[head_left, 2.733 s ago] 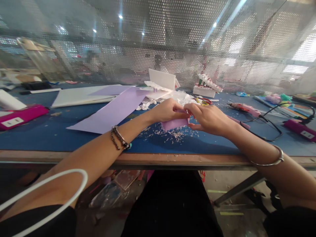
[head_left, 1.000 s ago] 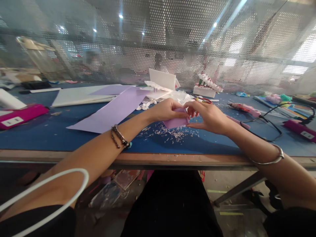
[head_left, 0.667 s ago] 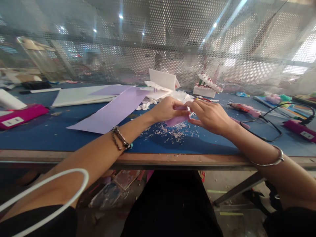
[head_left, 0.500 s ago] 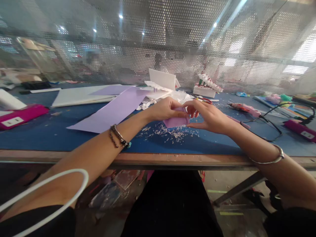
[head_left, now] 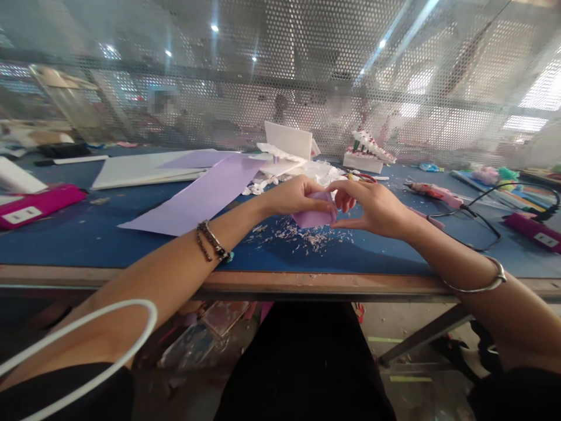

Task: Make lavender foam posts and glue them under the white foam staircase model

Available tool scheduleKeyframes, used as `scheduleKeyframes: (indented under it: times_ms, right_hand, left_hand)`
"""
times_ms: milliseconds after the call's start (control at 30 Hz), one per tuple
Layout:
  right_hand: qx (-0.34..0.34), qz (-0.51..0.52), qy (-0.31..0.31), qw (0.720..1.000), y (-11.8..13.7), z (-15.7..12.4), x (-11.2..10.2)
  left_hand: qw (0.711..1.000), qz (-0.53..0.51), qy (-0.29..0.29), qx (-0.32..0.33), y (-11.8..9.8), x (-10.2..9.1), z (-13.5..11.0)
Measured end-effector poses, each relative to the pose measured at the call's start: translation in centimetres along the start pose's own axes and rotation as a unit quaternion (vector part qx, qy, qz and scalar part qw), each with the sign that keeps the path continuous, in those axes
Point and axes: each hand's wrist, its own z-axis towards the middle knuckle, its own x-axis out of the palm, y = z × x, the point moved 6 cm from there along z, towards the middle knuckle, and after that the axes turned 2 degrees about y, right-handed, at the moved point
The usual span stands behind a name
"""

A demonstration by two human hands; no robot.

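A small folded piece of purple sheet (head_left: pixel 312 218), box-like in shape, is held above the table. My left hand (head_left: pixel 297 196) grips it from the left with the thumb across its near side. On its right edge, the thumb and fingers of my right hand (head_left: pixel 367 206) close in a pinch. The far side of the piece is hidden by my fingers. Beneath it, pale scraps (head_left: pixel 307 240) are scattered on the blue tabletop (head_left: pixel 263 257). A large purple sheet (head_left: pixel 197 199) lies to the left.
Behind my hands is a heap of white scraps (head_left: pixel 318 172) with a white board (head_left: pixel 287 140). A glue gun (head_left: pixel 433 194) lies right, its black cable looping nearby. Magenta power strips (head_left: pixel 41 206) sit at the sides. A perforated metal screen (head_left: pixel 280 70) stands behind.
The purple piece has tilted slightly between my hands, showing more of its folded edge. My right fingers have shifted a little on it. The things on the table stay put.
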Motion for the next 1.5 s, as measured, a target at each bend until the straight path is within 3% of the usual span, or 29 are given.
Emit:
scheduleKeyframes:
  times_ms: [167,267,367,467,567,667,800,967,1133,1233,1333,1500]
  right_hand:
    - [0.029,-0.163,0.039,0.985,0.4,0.1,0.0]
    - [0.027,-0.196,0.049,0.979,0.5,0.1,0.1]
    - [0.019,-0.133,0.029,0.991,0.2,0.0,0.0]
    - [0.009,0.004,0.008,1.000,-0.2,0.0,-0.1]
    - [0.000,0.135,0.009,0.991,-0.2,0.1,0.0]
    - [-0.004,0.188,0.001,0.982,0.1,0.3,-0.1]
    - [-0.013,0.097,-0.016,0.995,-0.1,0.1,-0.2]
    - [-0.009,-0.043,0.005,0.999,-0.5,-0.2,0.1]
    - [0.017,-0.211,0.033,0.977,0.3,0.1,-0.1]
    - [0.031,-0.253,0.043,0.966,0.6,0.3,0.1]
    - [0.029,-0.207,0.047,0.977,0.2,0.2,0.4]
    - [-0.008,0.044,0.027,0.999,-0.6,0.0,0.6]
  left_hand:
    - [0.997,0.045,-0.062,0.008,0.1,-0.3,0.2]
    - [0.997,0.043,-0.066,0.018,0.0,-0.2,0.3]
    - [0.998,0.034,-0.052,0.033,-0.1,-0.1,0.4]
    - [0.999,0.004,-0.032,0.027,0.1,-0.2,0.3]
    - [1.000,-0.025,-0.010,0.015,0.2,0.0,0.2]
    - [0.999,-0.037,0.002,0.011,0.2,0.1,0.1]
    - [1.000,-0.018,0.000,-0.002,0.1,0.2,0.1]
    - [0.999,0.027,-0.017,-0.015,0.1,0.1,0.2]
    - [0.992,0.099,-0.078,0.004,-0.2,-0.4,0.4]
    - [0.989,0.116,-0.088,0.017,-0.2,-0.3,0.5]
    - [0.992,0.108,-0.071,0.015,0.0,-0.2,0.5]
    - [0.999,0.030,-0.013,-0.005,-0.1,0.1,0.2]
